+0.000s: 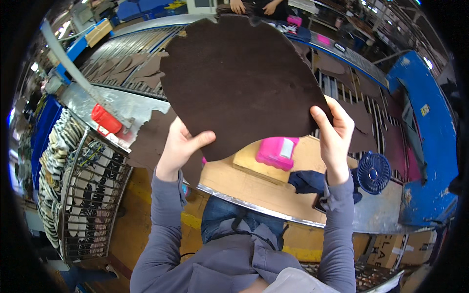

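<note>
A large dark brown leather piece with notched, curving edges is held up in front of me. My left hand grips its lower left edge, thumb on top. At the lower right edge my right hand pinches it the same way. Both hands' fingers are partly hidden behind the piece. Beneath it, a pink plastic object with a pale panel rests on a yellowish block on the tan worktop. Left of my left hand, another brown leather piece hangs over the table edge.
A wire cart full of bundled pieces stands left, near a red tool. Dark blue cloth and a small blue fan lie right, before a blue machine. Leather covers the slatted conveyor. Another person's hands show beyond.
</note>
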